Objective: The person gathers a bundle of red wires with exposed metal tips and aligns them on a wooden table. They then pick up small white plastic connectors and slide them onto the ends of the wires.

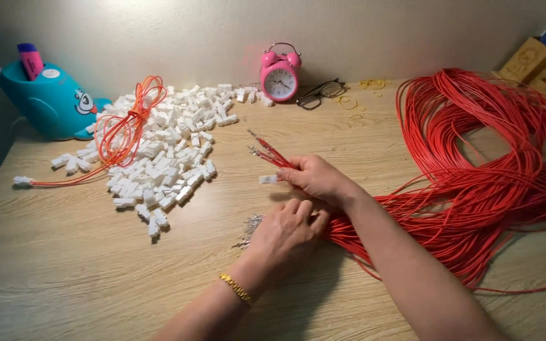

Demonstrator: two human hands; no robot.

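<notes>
The right hand pinches a few thin red wires with metal tips and a small white plastic connector, the wires' long axis running toward 10 o'clock. The left hand, closed on the red wire bundle, sits just at 7 o'clock of it; the white connector pile lies at 9 o'clock, nearer the left hand.

No labelled packages, signs or screens show; only tan boxes at the far right corner.
</notes>
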